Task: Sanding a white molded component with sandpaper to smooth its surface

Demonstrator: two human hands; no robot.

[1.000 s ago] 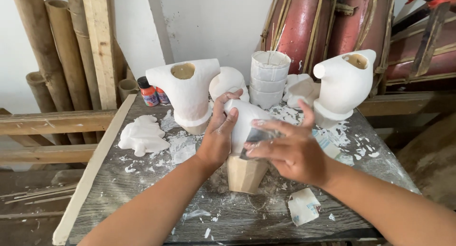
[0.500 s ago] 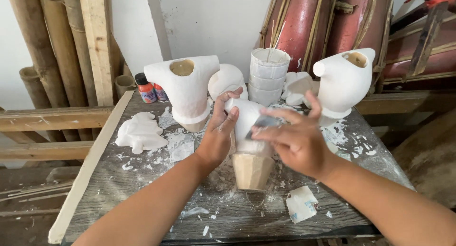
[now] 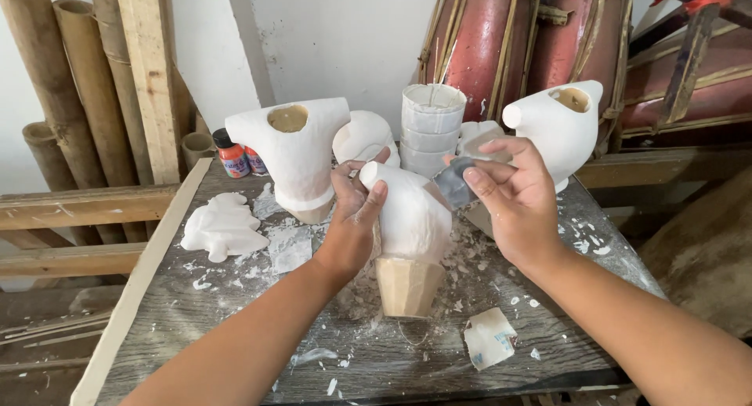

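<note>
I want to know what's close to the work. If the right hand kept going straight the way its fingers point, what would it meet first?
Probably the white plaster form held by the left hand: the right hand, pinching a small grey piece, points left toward its upper side. Depth is unclear.

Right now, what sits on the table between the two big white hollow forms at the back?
In the head view, between the left form and the right form sit a rounded white piece, a stack of white cups and a smaller white piece.
</note>
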